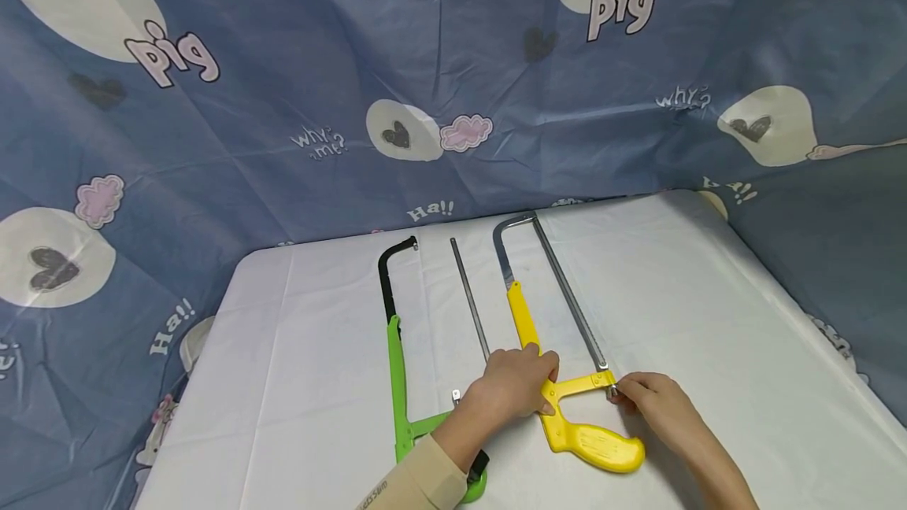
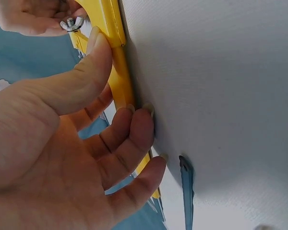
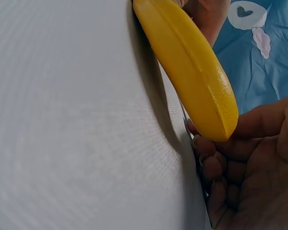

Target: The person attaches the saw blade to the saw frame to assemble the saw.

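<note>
Currently gripping the yellow hacksaw [image 1: 526, 317] with the curled fingers of the left hand [image 1: 512, 384], and pinching its wing nut [image 1: 612, 393], at four o'clock from the saw's middle, with the right hand [image 1: 659, 406]. Resting the saw on the white table [image 1: 319, 352], pointing its handle [image 1: 605, 447] toward five o'clock. Showing a green hacksaw [image 1: 398, 372] at nine o'clock (partly hidden by the left forearm [image 1: 464, 427]) and a slim metal strip [image 1: 468, 293] at ten.
</note>
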The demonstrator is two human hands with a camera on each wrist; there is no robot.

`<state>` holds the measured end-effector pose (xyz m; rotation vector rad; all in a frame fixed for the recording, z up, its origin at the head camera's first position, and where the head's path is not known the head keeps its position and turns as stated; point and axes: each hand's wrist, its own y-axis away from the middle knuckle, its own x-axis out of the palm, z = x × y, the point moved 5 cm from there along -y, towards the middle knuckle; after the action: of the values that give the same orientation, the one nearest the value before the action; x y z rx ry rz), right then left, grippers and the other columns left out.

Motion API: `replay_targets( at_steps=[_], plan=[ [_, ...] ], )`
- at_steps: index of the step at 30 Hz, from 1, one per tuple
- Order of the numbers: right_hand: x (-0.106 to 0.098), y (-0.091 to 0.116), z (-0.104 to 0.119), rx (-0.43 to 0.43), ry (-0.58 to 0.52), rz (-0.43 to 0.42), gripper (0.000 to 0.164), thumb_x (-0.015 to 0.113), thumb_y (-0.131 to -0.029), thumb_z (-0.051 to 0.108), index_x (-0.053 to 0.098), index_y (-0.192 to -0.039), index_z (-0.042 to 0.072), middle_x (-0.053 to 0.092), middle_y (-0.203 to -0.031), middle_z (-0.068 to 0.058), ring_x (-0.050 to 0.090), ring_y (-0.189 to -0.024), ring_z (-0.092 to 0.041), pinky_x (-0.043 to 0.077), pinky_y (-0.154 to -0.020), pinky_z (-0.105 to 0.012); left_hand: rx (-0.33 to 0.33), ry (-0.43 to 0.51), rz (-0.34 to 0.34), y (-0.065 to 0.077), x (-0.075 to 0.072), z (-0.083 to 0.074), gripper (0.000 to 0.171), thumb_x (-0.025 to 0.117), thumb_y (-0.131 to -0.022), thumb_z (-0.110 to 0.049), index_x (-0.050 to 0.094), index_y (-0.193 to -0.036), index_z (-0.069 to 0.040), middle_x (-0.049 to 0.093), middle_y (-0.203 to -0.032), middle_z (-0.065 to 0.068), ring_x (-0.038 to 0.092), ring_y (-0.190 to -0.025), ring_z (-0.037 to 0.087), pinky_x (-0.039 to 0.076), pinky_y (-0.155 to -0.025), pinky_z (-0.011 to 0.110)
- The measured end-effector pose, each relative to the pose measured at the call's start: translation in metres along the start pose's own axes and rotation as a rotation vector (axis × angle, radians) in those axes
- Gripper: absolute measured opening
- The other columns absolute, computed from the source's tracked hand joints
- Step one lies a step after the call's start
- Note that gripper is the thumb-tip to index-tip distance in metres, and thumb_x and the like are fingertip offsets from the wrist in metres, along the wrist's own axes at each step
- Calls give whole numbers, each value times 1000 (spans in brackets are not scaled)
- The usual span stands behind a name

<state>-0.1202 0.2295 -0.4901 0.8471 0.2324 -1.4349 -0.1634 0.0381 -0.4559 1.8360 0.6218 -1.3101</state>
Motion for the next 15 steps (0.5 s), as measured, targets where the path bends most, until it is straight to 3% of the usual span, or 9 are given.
replay_targets(
  at_steps=[7, 15],
  plan=[
    [-1, -1, 0, -23, 50, 1, 27, 50, -98, 17, 75, -94, 7, 70, -85, 0, 56, -77, -13, 44, -73, -30, 3, -7, -7, 1, 0, 0, 40, 81, -75, -47, 57, -100, -27, 53, -87, -5, 48, -70, 12, 40, -66, 28],
    [1, -3, -1, -35, 123, -30, 25, 51, -97, 16, 73, -87, 9, 63, -75, 0, 51, -74, -15, 38, -68, -30, 7, -1, -13, 0, 0, 1, 39, 81, -75, -47, 57, -99, -27, 53, -87, -5, 49, -70, 12, 40, -66, 29]
  ],
)
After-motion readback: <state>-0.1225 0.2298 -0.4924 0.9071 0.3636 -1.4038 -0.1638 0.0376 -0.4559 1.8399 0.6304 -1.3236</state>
